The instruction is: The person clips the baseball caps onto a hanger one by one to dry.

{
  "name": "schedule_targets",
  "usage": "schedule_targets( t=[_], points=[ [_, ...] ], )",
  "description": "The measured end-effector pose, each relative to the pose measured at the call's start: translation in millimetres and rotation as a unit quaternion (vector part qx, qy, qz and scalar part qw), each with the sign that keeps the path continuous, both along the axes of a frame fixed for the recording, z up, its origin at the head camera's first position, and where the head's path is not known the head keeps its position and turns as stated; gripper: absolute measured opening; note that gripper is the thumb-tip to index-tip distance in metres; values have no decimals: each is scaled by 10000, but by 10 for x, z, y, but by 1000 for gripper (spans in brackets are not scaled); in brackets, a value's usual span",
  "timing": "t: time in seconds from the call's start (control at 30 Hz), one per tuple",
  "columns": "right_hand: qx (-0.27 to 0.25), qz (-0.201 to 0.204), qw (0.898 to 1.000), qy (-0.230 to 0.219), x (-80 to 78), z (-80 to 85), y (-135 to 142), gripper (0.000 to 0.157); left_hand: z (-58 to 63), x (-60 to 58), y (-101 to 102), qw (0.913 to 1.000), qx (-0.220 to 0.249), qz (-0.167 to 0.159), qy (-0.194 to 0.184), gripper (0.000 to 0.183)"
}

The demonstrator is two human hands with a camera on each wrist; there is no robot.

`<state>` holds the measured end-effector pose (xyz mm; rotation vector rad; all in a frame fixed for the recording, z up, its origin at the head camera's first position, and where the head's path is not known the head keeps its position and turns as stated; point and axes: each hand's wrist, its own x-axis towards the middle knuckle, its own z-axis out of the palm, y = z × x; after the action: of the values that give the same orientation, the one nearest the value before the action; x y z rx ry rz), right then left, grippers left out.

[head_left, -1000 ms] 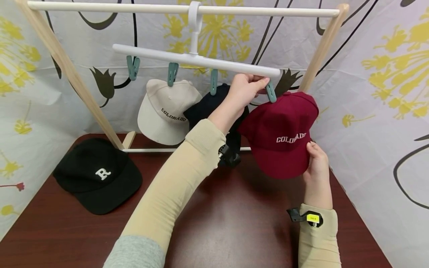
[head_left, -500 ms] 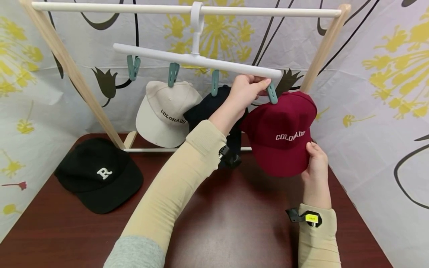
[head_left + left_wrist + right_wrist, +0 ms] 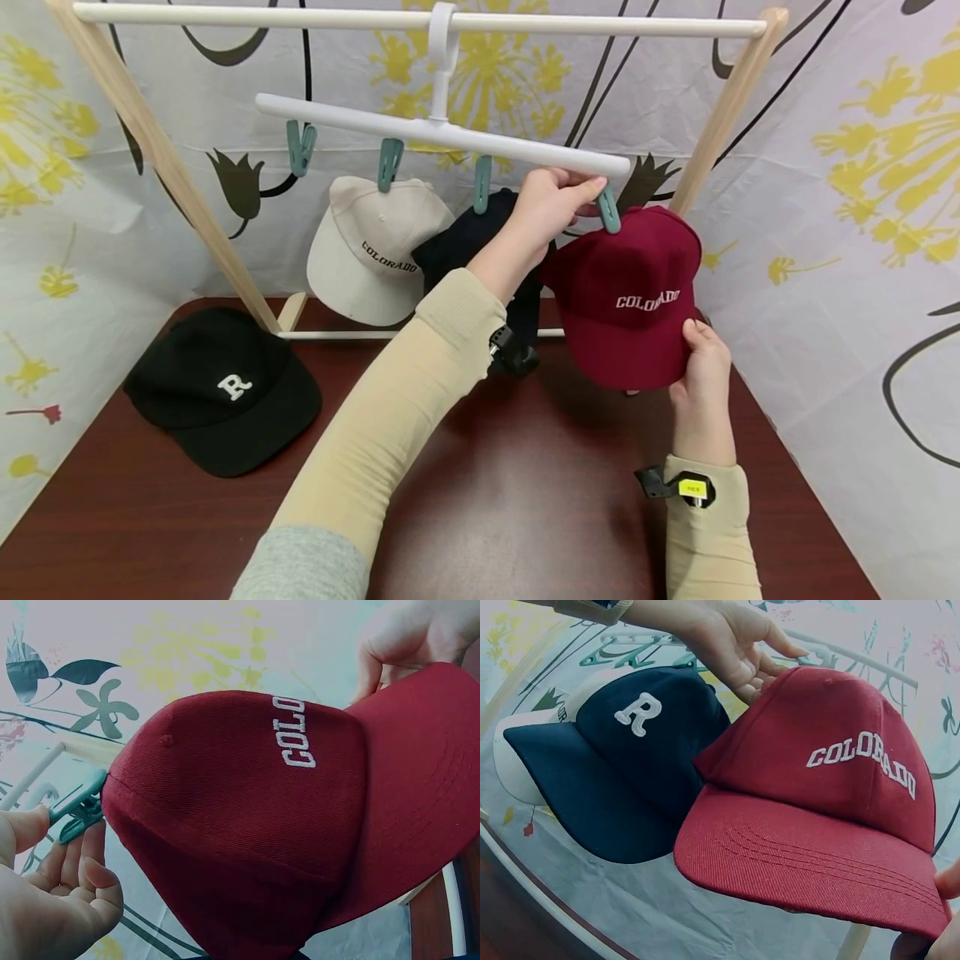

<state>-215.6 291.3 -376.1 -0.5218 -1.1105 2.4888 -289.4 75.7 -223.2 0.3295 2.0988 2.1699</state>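
Note:
My left hand (image 3: 546, 204) pinches a teal clip (image 3: 609, 208) at the right end of the white hanger (image 3: 442, 132). In the left wrist view, the thumb and fingers press the handles of this clip (image 3: 79, 806), whose tip meets the top of a dark red cap (image 3: 240, 802). That cap bears the word COLORADO. My right hand (image 3: 705, 362) grips the brim at its right edge, thumb on top. A navy cap (image 3: 645, 742) with a white R hangs from the neighbouring clip, partly hidden by my left arm in the head view.
A white COLORADO cap (image 3: 382, 250) hangs from another clip; the leftmost clip (image 3: 300, 148) holds nothing. The hanger hooks over the rack's top rod (image 3: 600, 25). A black cap (image 3: 225, 400) lies on the dark wooden table (image 3: 517, 500), with patterned cloth behind.
The right hand and the red cap's brim have shifted slightly left and up. The left hand stays on the clip. The white cap swings a little.

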Motion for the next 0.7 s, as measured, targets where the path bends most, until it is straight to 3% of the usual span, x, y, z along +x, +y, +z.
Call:
schedule_targets(
  t=[0.4,0.7],
  points=[
    [6,6,10000,-28,-8,-18,8,24,-49,-25,-27,9995,119,-225,-198,23],
    [-271,61,9996,35,-25,-41,31,22,-94,-45,-12,9994,270,-182,-127,23]
  ],
)
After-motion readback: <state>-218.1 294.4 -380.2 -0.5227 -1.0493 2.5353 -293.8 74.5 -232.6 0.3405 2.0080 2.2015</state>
